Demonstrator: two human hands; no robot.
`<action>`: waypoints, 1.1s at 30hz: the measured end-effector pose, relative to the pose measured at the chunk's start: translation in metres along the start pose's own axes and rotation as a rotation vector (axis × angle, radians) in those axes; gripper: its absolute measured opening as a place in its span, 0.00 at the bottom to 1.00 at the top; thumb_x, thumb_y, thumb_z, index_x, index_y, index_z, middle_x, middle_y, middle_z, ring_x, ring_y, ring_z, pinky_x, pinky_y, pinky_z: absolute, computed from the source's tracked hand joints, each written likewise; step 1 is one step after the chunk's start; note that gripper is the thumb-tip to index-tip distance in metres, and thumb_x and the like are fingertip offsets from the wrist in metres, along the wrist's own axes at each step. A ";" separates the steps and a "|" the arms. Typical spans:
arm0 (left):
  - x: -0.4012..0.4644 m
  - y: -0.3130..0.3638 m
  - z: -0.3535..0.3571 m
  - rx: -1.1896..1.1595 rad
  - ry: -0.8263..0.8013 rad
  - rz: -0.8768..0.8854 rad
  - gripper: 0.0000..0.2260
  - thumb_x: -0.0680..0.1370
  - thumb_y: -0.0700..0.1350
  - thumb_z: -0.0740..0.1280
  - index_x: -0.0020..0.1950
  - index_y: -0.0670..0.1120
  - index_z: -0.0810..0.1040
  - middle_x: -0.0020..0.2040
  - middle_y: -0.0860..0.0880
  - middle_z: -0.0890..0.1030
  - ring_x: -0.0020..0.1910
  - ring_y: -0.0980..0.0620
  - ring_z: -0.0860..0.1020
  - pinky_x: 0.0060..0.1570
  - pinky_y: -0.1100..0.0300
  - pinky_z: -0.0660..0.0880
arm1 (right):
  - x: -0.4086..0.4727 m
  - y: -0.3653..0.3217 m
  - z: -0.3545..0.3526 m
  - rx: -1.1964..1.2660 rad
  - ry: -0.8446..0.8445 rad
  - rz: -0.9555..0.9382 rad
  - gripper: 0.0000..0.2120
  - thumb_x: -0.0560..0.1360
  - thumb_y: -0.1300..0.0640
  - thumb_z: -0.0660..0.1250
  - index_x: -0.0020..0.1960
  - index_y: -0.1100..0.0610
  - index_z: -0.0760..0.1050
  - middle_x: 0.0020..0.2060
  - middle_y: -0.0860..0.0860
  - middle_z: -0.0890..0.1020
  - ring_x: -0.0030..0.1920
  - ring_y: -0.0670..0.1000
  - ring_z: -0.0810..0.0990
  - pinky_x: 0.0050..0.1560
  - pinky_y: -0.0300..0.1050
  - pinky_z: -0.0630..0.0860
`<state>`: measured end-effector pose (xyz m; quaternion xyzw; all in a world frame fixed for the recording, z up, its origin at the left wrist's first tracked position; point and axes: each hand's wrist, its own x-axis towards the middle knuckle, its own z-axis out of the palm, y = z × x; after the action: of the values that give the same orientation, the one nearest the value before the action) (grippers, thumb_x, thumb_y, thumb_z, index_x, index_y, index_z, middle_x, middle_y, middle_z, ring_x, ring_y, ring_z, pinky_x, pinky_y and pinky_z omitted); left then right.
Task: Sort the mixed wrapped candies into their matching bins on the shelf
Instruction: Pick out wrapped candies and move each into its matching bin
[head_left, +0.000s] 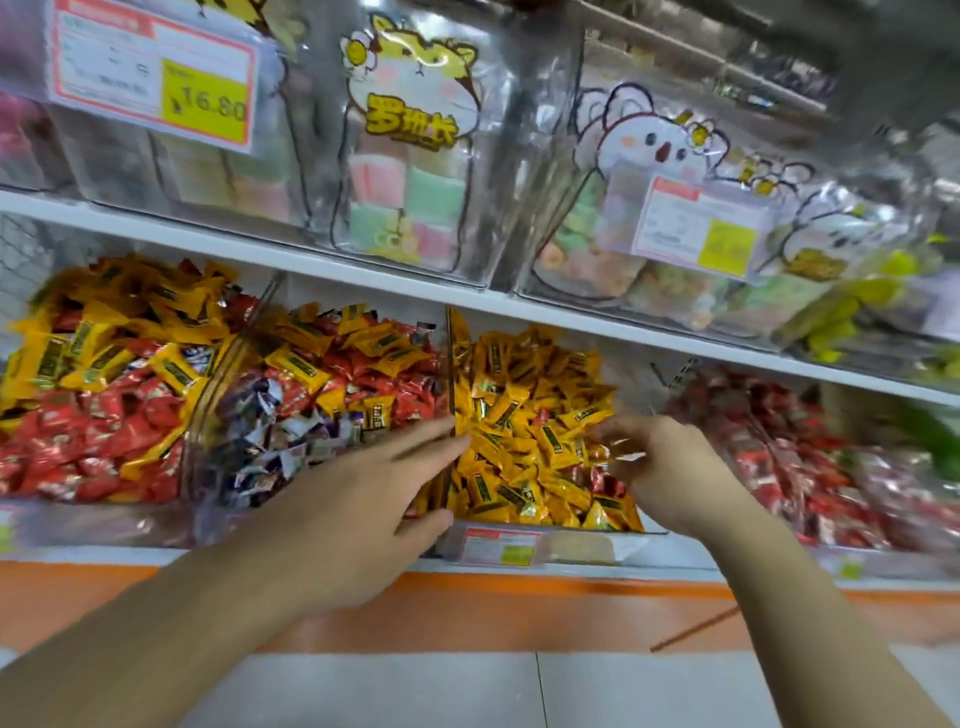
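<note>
Clear bins of wrapped candies line the lower shelf. The middle bin (550, 545) holds yellow candies (524, 415) with a few red ones (605, 480) near my right hand. My left hand (363, 499) reaches in with fingers straight, its fingertips at the clear divider (457, 374) on that bin's left side. My right hand (660, 467) hovers over the yellow candies with fingers curled; motion blur hides whether it holds one. The bin to the left (208, 519) holds mixed red, yellow and purple-white candies (291, 426).
A far-left bin holds red and yellow candies (88, 395). A bin at the right holds red candies (810, 457). The upper shelf (363, 270) carries clear bags of pastel sweets and price tags. Below run an orange shelf edge (467, 613) and grey floor.
</note>
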<state>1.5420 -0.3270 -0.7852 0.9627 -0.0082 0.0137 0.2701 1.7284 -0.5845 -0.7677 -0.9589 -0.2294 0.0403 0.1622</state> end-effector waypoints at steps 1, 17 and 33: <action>0.001 0.000 0.002 -0.007 0.001 0.000 0.29 0.83 0.62 0.58 0.80 0.72 0.46 0.76 0.78 0.37 0.77 0.67 0.57 0.76 0.56 0.63 | 0.001 0.001 0.001 -0.019 -0.046 -0.008 0.17 0.76 0.64 0.72 0.56 0.43 0.84 0.54 0.41 0.84 0.55 0.45 0.83 0.59 0.45 0.79; -0.003 -0.008 0.001 -0.026 0.084 0.010 0.27 0.83 0.60 0.62 0.80 0.68 0.57 0.78 0.75 0.50 0.76 0.68 0.57 0.73 0.64 0.60 | -0.004 -0.019 -0.007 0.144 0.128 -0.022 0.16 0.74 0.67 0.72 0.39 0.46 0.83 0.34 0.43 0.84 0.38 0.45 0.83 0.42 0.46 0.83; -0.059 -0.042 -0.078 -0.106 0.428 -0.279 0.07 0.76 0.55 0.75 0.48 0.58 0.77 0.40 0.60 0.80 0.41 0.61 0.79 0.41 0.62 0.78 | -0.030 -0.184 0.026 0.729 0.041 -0.362 0.07 0.76 0.62 0.75 0.49 0.50 0.85 0.41 0.47 0.86 0.44 0.46 0.85 0.48 0.40 0.83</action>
<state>1.4821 -0.2502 -0.7420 0.9143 0.1812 0.1790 0.3149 1.6188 -0.4351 -0.7317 -0.7834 -0.3618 0.0709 0.5004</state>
